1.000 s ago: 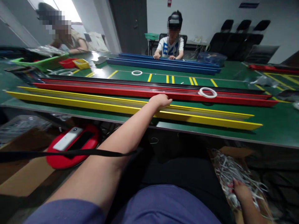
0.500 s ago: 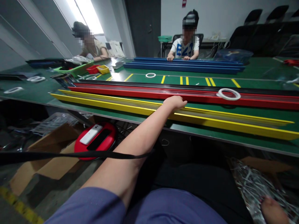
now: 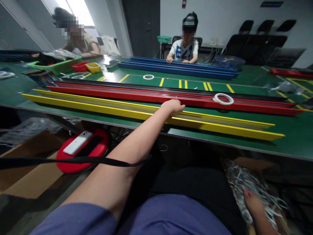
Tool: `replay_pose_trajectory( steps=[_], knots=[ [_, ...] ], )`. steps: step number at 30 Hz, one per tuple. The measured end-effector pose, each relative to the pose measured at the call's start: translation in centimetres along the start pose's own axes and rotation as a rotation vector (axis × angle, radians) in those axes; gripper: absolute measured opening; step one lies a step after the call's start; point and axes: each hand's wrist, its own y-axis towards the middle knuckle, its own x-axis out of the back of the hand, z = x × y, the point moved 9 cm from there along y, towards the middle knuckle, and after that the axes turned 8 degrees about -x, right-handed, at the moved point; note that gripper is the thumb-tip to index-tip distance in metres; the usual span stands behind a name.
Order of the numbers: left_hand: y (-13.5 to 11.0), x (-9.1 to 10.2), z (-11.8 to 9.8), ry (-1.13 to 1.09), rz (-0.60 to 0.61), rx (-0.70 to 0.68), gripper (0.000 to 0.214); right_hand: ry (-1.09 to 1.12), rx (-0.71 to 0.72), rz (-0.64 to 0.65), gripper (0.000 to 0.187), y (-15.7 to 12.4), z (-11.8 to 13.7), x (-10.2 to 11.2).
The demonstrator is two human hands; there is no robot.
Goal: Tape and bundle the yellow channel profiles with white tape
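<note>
My left hand point(image 3: 172, 106) lies across a long yellow channel point(image 3: 212, 128) at the near edge of the table, its fingers closed over the channel. Just behind it runs a red channel point(image 3: 137, 95), with a black one point(image 3: 107, 85) along its far side. A white ring point(image 3: 228, 100), which looks like a roll of thin tape, rests on the red channel to the right of my hand. Down at lower right, my right hand point(image 3: 253, 200) is closed above a heap of pale thin strips point(image 3: 237, 174); what it holds, if anything, I cannot make out.
Blue channels point(image 3: 176, 69) lie across the table before a person point(image 3: 188, 49). Another person point(image 3: 85, 42) sits at the left behind a green tray point(image 3: 58, 66). A red stool point(image 3: 62, 164) bearing a white phone point(image 3: 77, 143) and a cardboard box point(image 3: 36, 179) stand below the table.
My view has turned to the right, so the table things sit further left. My right hand and forearm show more, higher over the strips. My left hand stays on the yellow channel.
</note>
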Motion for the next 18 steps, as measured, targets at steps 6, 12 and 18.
replay_pose_trajectory(
  steps=[6, 12, 18],
  knots=[
    [0.0, 0.1, 0.2, 0.005, 0.008, 0.021, 0.064, -0.007, -0.078, -0.045, 0.043, -1.4, -0.4, 0.6],
    [0.7, -0.4, 1.0, 0.024, 0.034, 0.025, 0.068, 0.013, -0.193, -0.098, 0.029, -2.0, -1.5, 0.7],
    [0.8, -0.5, 1.4, 0.051, 0.021, 0.015, 0.071, 0.132, -0.238, -0.136, 0.028, -2.4, -1.9, 1.3]
  ],
)
